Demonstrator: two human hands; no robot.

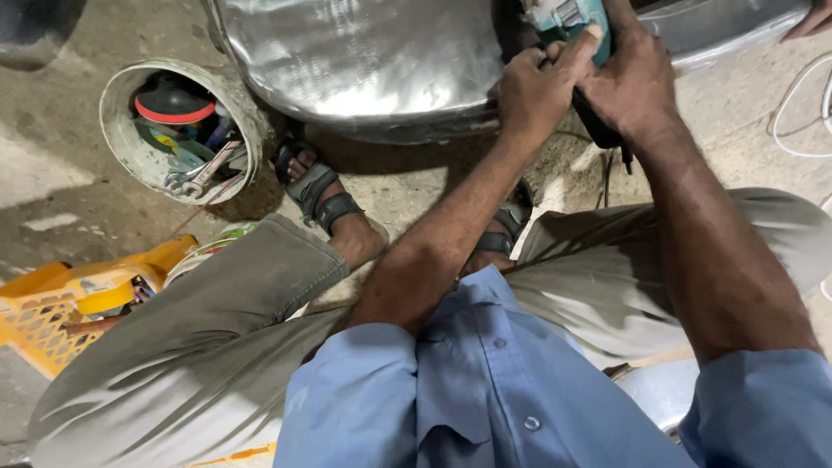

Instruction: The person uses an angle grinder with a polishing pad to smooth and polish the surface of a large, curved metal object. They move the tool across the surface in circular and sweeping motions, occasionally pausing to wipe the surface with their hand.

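Note:
I sit on the ground with both hands wrapped around a teal and black power tool (579, 19) at the top of the head view. My left hand (536, 88) grips its front end. My right hand (631, 80) holds the dark handle just behind. The tool is pressed against a large shiny metal vessel (364, 61) that stands between my sandalled feet (322, 192). The tool's working end is hidden by my hands and the top edge of the frame.
A grey bucket (117, 130) with spanners and a red-rimmed disc lies at the left. A yellow plastic crate (52, 303) sits by my left knee. White cable (797, 113) trails over the concrete at the right. Another person's fingertips (815, 22) show at the top right corner.

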